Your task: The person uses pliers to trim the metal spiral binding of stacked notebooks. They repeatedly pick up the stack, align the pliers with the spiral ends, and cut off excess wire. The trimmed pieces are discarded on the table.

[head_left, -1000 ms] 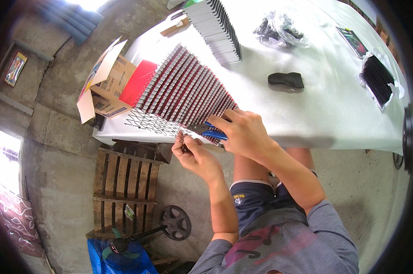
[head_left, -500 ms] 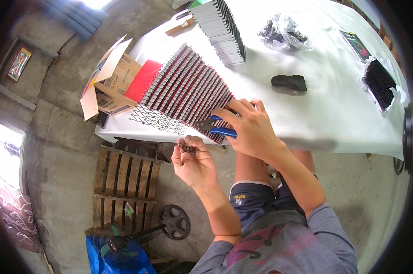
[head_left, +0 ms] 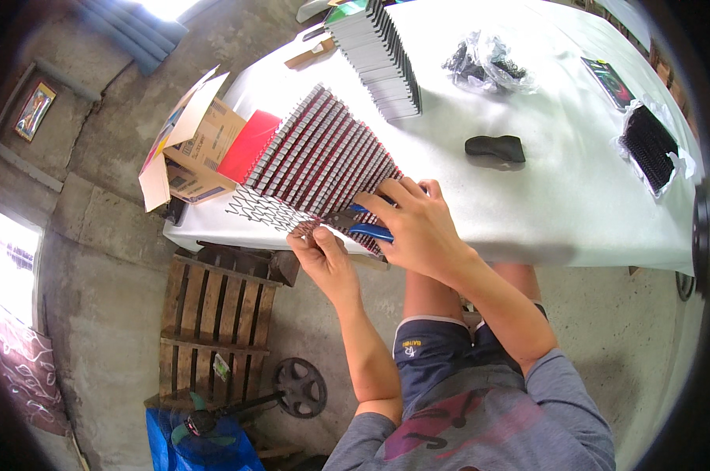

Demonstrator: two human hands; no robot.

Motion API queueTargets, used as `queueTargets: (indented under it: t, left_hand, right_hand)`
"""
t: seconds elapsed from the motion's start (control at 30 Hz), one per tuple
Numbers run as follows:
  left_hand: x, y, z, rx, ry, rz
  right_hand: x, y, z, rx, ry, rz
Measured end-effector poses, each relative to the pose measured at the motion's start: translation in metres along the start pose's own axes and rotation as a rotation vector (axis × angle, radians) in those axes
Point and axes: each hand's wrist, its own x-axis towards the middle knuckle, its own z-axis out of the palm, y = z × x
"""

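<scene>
On the table's near edge leans a fanned stack of red spiral-bound notebooks [head_left: 323, 149], with rows of silvery binding coils facing up. Loose dark wire ends [head_left: 264, 210] stick out from its lower left side. My right hand [head_left: 419, 224] grips blue-handled cutting pliers [head_left: 372, 231], whose dark jaws lie against the lower part of the stack. Just beside the jaws, my left hand [head_left: 323, 263] has its thumb and fingers closed over a small clump of dark wire scraps, mostly hidden by the fingertips.
An open cardboard box [head_left: 202, 149] stands left of the stack. Behind are a tall pile of grey-edged notebooks [head_left: 378, 63] and a plastic bag of black coils [head_left: 488, 63]. To the right lie a black case [head_left: 494, 147] and bagged black coils [head_left: 649, 149]. Below is a wooden pallet [head_left: 213, 314].
My left hand has moved up and left to the wire ends, its fingers turning over the scraps. My right hand and the pliers have shifted slightly left and down.
</scene>
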Motion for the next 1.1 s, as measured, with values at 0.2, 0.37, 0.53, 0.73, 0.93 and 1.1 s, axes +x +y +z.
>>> queueTargets:
  t: [0.2,0.37,0.53,0.73,0.93,1.1]
  left_hand:
    - [0.003,-0.007,0.001,0.248,0.025,0.131]
    - [0.004,-0.005,0.003,0.264,0.038,0.177]
    - [0.005,-0.007,0.000,0.275,0.013,0.190]
    - [0.005,-0.003,-0.001,0.374,0.035,0.214]
    - [0.009,-0.019,-0.010,0.480,0.068,0.320]
    - [0.011,-0.020,-0.010,0.539,0.077,0.367]
  right_hand:
    - [0.000,-0.001,-0.003,0.022,0.013,-0.017]
    - [-0.001,0.002,0.003,0.047,0.007,-0.004]
    - [-0.001,0.003,0.004,0.041,-0.004,-0.002]
    - [0.001,0.008,0.000,0.071,0.053,-0.031]
    - [0.001,0.006,0.000,0.034,0.086,-0.030]
    - [0.005,0.002,-0.001,0.032,0.098,-0.036]
